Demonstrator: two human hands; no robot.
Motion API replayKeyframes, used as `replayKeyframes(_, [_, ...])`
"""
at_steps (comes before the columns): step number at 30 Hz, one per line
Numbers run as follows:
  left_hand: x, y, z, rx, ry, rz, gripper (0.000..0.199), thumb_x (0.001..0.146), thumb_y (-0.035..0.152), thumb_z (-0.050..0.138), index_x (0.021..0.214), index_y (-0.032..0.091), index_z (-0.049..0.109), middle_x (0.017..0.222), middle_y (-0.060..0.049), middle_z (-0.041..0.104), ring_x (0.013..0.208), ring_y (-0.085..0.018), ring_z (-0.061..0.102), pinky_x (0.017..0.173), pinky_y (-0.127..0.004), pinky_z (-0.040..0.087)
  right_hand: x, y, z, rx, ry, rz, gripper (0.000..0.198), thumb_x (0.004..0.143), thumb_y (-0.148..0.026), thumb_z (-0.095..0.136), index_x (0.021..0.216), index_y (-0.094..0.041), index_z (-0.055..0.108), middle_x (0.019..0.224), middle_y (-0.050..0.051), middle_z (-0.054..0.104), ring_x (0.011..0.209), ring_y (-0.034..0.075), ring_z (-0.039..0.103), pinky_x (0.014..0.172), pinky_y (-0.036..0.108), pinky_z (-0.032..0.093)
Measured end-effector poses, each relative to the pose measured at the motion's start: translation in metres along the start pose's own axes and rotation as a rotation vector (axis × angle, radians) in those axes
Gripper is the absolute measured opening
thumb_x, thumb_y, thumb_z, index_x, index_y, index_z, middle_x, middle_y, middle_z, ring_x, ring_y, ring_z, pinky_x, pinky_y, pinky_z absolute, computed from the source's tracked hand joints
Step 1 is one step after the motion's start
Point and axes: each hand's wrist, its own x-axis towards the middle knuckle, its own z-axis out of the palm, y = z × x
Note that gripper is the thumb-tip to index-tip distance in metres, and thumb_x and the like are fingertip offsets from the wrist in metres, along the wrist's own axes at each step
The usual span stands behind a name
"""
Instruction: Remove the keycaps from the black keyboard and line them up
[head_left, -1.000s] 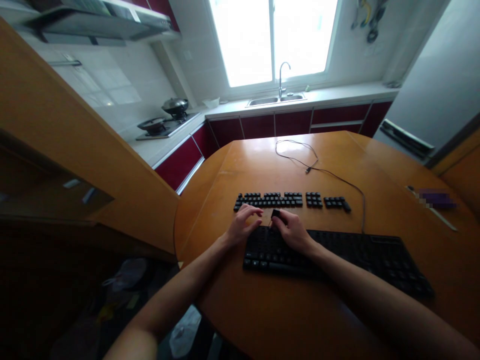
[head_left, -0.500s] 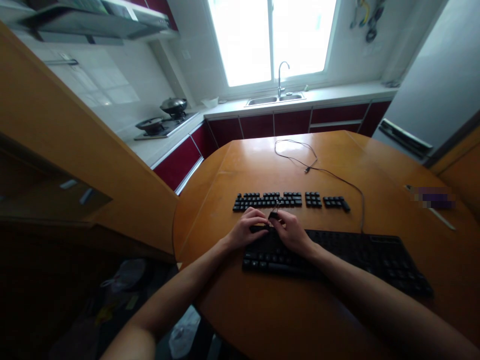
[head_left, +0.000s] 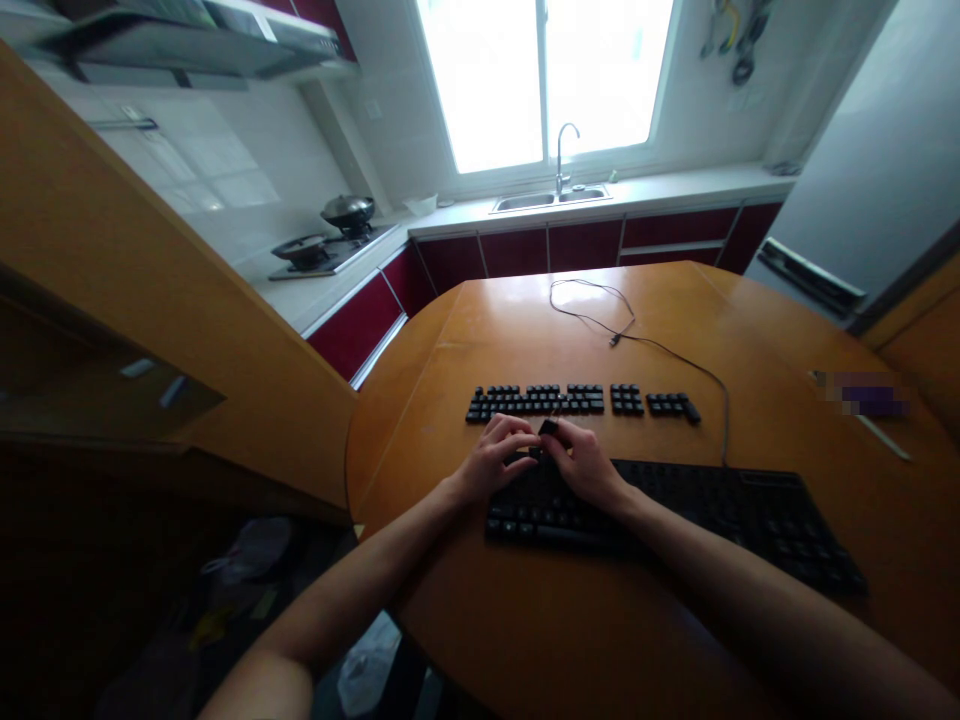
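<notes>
My right hand [head_left: 589, 465] is closed on a small black keycap puller [head_left: 549, 427], whose thin wires point up and away from me. Beside it, over the upper left part of the black keyboard [head_left: 705, 500], my left hand [head_left: 491, 460] pinches a small dark piece that looks like a keycap [head_left: 535, 452]. The fingertips of both hands almost meet, so the exact contact is hard to see. Just beyond them, loose black keycaps [head_left: 585, 400] lie in neat rows on the wooden table [head_left: 480, 335]. The right forearm hides part of the keyboard.
From the keyboard's back edge a cable [head_left: 675, 352] runs to a loop farther up the table. A blurred purple item [head_left: 870, 395] lies at the right. A wooden panel [head_left: 247, 330] stands left of the table; a sink [head_left: 551, 197] and stove [head_left: 330, 255] are behind.
The puller has tilted slightly in my right hand. A small dark piece now shows more clearly between my left thumb and finger. The keyboard and the keycap rows are unmoved.
</notes>
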Motion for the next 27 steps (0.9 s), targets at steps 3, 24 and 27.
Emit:
replayKeyframes(3, [-0.001, -0.004, 0.003, -0.087, 0.032, -0.003, 0.037, 0.09, 0.034, 0.07, 0.124, 0.023, 0.062, 0.11, -0.01, 0.066, 0.104, -0.024, 0.061, 0.092, -0.042, 0.054, 0.0, 0.002, 0.001, 0.072, -0.011, 0.02, 0.019, 0.097, -0.032, 0.055, 0.098, -0.02, 0.068, 0.089, 0.006, 0.075, 0.08, 0.021, 0.071, 0.067, 0.029, 0.052])
replayKeyframes(24, [0.005, 0.005, 0.002, -0.08, -0.043, -0.069, 0.048, 0.089, 0.032, 0.07, 0.134, 0.024, 0.056, 0.097, -0.005, 0.063, 0.093, -0.021, 0.059, 0.089, -0.038, 0.051, -0.003, -0.006, -0.004, -0.091, -0.218, -0.195, 0.021, 0.095, -0.017, 0.055, 0.104, -0.021, 0.073, 0.109, 0.008, 0.076, 0.102, 0.024, 0.071, 0.092, 0.037, 0.052])
replayKeyframes(27, [0.005, 0.006, 0.002, -0.084, -0.055, -0.074, 0.047, 0.089, 0.031, 0.069, 0.133, 0.023, 0.056, 0.099, -0.005, 0.063, 0.094, -0.021, 0.059, 0.09, -0.038, 0.051, -0.003, -0.006, -0.003, -0.096, -0.196, -0.198, 0.02, 0.095, -0.017, 0.056, 0.103, -0.02, 0.073, 0.107, 0.008, 0.076, 0.099, 0.025, 0.071, 0.09, 0.037, 0.053])
